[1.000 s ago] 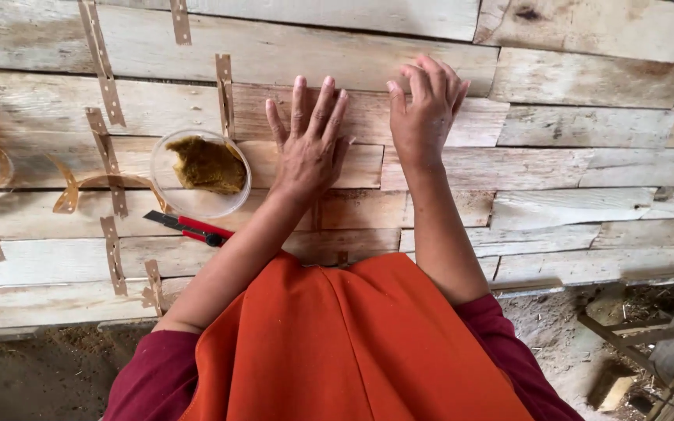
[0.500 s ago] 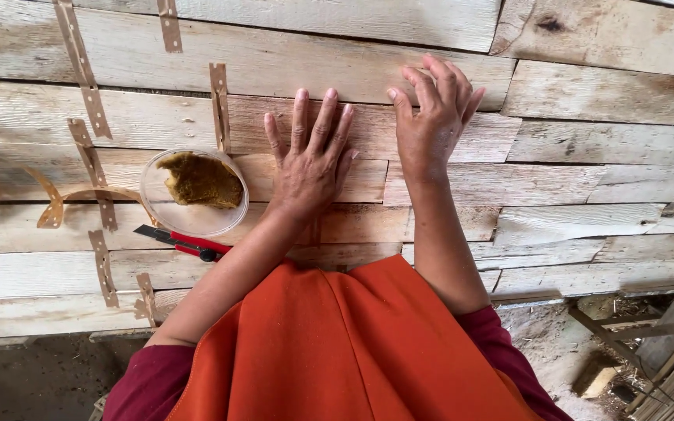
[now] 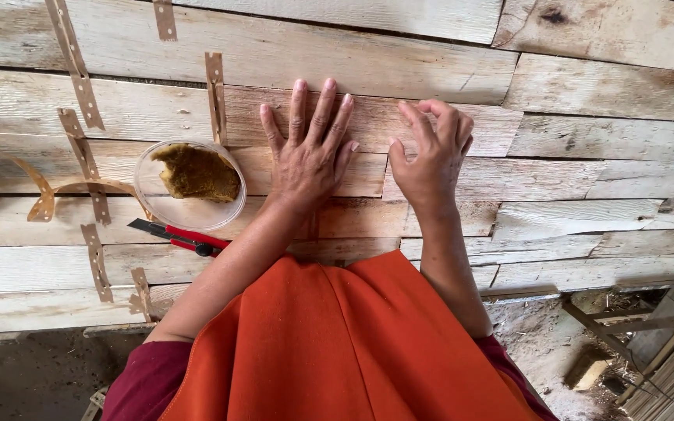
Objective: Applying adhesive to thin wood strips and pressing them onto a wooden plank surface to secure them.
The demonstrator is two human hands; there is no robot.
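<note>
Left hand [image 3: 306, 160] flat, fingers spread wide, palm down on pale weathered plank table [image 3: 587, 86]; right hand [image 3: 431, 160] just beside it, fingers half curled, tips on the same boards, gripping nothing. Near left hand: clear round plastic bowl of brown paste [image 3: 190, 184], red-and-black utility knife [image 3: 182, 236] just below its rim, thin brown perforated strips [image 3: 79, 74] scattered on planks. Likely hazards: forearm nudging bowl or blade; anything under left palm hidden, strips cut off at frame edge.
</note>
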